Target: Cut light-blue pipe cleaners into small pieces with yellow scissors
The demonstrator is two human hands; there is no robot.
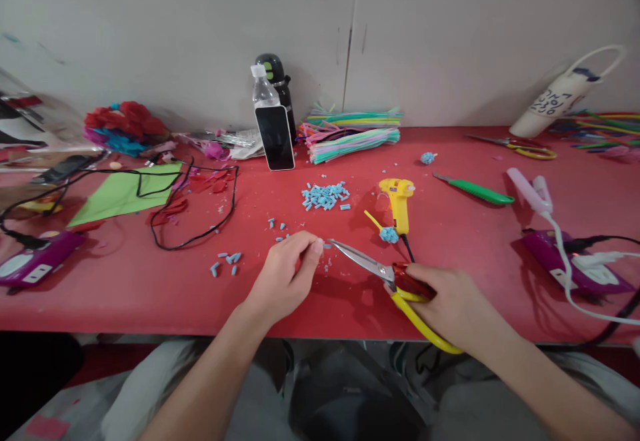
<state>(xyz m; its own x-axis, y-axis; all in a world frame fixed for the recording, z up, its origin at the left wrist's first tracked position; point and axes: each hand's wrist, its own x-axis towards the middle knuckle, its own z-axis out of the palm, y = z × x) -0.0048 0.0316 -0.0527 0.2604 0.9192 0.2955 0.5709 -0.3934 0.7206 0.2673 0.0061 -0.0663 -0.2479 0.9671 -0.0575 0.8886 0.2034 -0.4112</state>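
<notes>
My right hand (447,301) is wrapped round the handles of a pair of scissors (365,261) with yellow and red grips. The blades point left, their tips close to my left fingertips. My left hand (293,268) pinches a small blue piece of pipe cleaner (327,246), its end showing beyond the thumb. Beyond the hands lies a pile of short blue pipe cleaner pieces (325,196). More loose blue pieces (233,258) are scattered to the left. A blue cluster on a yellow stem (389,234) rests beside a yellow glue gun (399,201).
A phone (275,138) leans against a clear bottle (263,88). Pipe cleaner bundles (355,138) lie at the back. On the right are a green-handled knife (480,191), other scissors (520,146) and a purple power strip (575,268). A black cable (195,241) loops on the left.
</notes>
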